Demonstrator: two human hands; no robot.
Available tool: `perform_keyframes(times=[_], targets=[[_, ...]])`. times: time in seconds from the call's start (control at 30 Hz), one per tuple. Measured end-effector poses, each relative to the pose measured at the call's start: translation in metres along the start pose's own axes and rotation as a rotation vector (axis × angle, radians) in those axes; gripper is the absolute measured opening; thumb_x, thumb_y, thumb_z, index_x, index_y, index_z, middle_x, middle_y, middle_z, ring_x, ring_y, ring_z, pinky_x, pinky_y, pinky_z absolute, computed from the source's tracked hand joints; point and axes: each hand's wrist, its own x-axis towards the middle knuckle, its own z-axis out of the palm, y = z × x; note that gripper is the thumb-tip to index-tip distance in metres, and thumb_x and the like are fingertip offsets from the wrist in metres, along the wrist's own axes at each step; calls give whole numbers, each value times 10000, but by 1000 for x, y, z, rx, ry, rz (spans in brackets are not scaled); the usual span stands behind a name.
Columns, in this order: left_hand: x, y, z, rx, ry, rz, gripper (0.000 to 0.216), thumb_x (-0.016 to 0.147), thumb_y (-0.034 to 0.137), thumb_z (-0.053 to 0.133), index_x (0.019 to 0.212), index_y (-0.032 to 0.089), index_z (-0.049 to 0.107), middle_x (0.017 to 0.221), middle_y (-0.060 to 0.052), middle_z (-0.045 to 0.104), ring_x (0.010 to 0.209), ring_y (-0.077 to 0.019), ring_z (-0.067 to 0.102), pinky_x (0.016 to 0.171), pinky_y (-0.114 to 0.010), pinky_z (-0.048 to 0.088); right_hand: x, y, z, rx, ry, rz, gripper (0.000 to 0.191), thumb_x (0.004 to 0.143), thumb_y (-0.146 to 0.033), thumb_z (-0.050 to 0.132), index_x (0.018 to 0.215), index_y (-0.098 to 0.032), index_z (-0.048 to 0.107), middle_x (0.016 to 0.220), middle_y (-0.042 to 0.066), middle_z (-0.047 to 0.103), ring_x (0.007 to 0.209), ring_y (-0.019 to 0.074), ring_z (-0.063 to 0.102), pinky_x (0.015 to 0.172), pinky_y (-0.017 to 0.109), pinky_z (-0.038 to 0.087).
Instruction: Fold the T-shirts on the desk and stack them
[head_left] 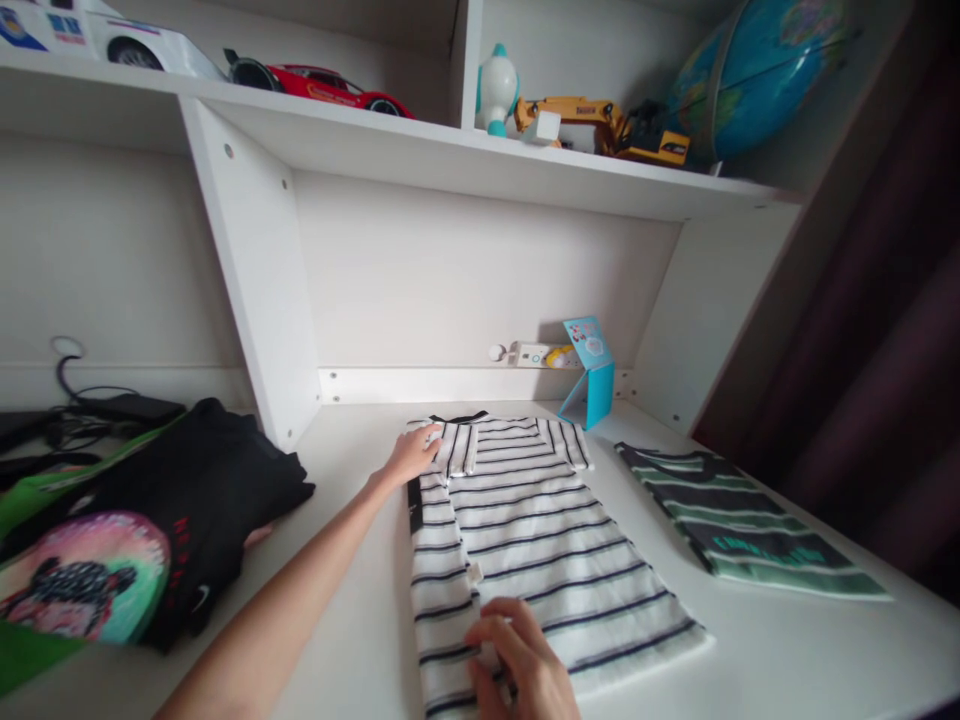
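A white shirt with thin black stripes (540,530) lies flat on the white desk (750,660), its left side folded inward. My left hand (411,458) reaches to the shirt's upper left corner and pinches the folded sleeve there. My right hand (521,665) is at the shirt's lower edge, fingers curled onto the folded strip of fabric. A folded green and dark striped shirt (739,525) lies to the right, apart from both hands.
A pile of black and green clothes (142,530) sits at the left beside a white upright panel (251,270). A blue card stand (591,375) and a power strip (532,354) are at the back. Toy cars, a toy digger and a globe (757,70) stand on the shelf above.
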Motion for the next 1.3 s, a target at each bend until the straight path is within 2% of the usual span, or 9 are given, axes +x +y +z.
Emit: perform_keyframes(times=[0.1, 0.23, 0.37, 0.53, 0.77, 0.9, 1.0, 1.1, 1.3], targets=[[-20, 1, -1, 176, -79, -49, 354, 863, 374, 400, 1170, 261, 534, 1322, -38, 462, 1259, -253, 346, 1056, -528, 157, 10, -15, -11, 214, 5, 66, 164, 814, -243, 435, 752, -203, 581, 852, 58, 546, 683, 113, 559, 554, 159, 460], [-31, 2, -1, 209, -113, -101, 379, 897, 378, 328, 1215, 274, 508, 1381, -36, 386, 1304, -254, 265, 1051, -564, 109, 17, -32, -25, 543, 75, 280, 206, 828, -391, 508, 891, -203, 563, 931, 76, 536, 828, 144, 561, 586, 173, 472], [-31, 2, -1, 218, -124, -100, 393, 904, 377, 309, 1246, 282, 479, 1397, -23, 360, 1318, -250, 236, 1048, -580, 84, 2, -30, -16, 751, -8, 375, 596, 701, -486, 635, 1190, -225, 416, 1048, 91, 542, 858, 177, 602, 674, 246, 505], [-30, 2, -2, 215, -125, -104, 402, 910, 372, 292, 1258, 278, 468, 1396, -26, 362, 1316, -242, 244, 1058, -557, 88, -21, -29, -1, 201, 13, 198, 674, 691, -228, 593, 1313, -266, 336, 910, 25, 625, 700, 157, 613, 661, 251, 515], [-29, 0, -2, 180, -95, -135, 393, 912, 363, 278, 1240, 288, 481, 1367, -9, 408, 1299, -231, 284, 1066, -533, 91, -36, -33, 2, -329, 98, -189, 642, 764, 23, 319, 1299, -325, 377, 941, 37, 635, 968, 200, 585, 796, 329, 509], [-28, -2, -1, 176, -89, -134, 390, 911, 376, 277, 1224, 287, 493, 1358, -5, 422, 1292, -227, 294, 1063, -536, 93, -27, -37, 1, -612, 165, -293, 514, 792, -25, 382, 1201, -310, 505, 1264, 142, 462, 1222, 335, 377, 818, 488, 471], [-28, -4, -1, 174, -88, -132, 394, 915, 385, 267, 1222, 286, 492, 1355, -7, 426, 1288, -222, 300, 1062, -534, 95, -12, -46, -1, -669, 130, -509, 326, 836, -107, 389, 1051, -248, 590, 1320, 133, 420, 1272, 354, 275, 838, 541, 431], [-28, -4, -1, 161, -87, -125, 397, 915, 394, 262, 1219, 290, 494, 1359, -9, 421, 1288, -221, 300, 1060, -536, 83, 1, -51, 0, -585, 79, -729, 263, 875, -134, 360, 770, -179, 598, 1174, 98, 549, 1174, 264, 408, 903, 477, 395], [-28, -5, -1, 155, -77, -127, 385, 909, 379, 273, 1200, 293, 511, 1354, -9, 427, 1278, -226, 318, 1060, -533, 82, 15, -55, -6, -419, -63, -671, 301, 866, -69, 345, 620, -160, 493, 695, 23, 538, 672, 140, 482, 641, 293, 426]])
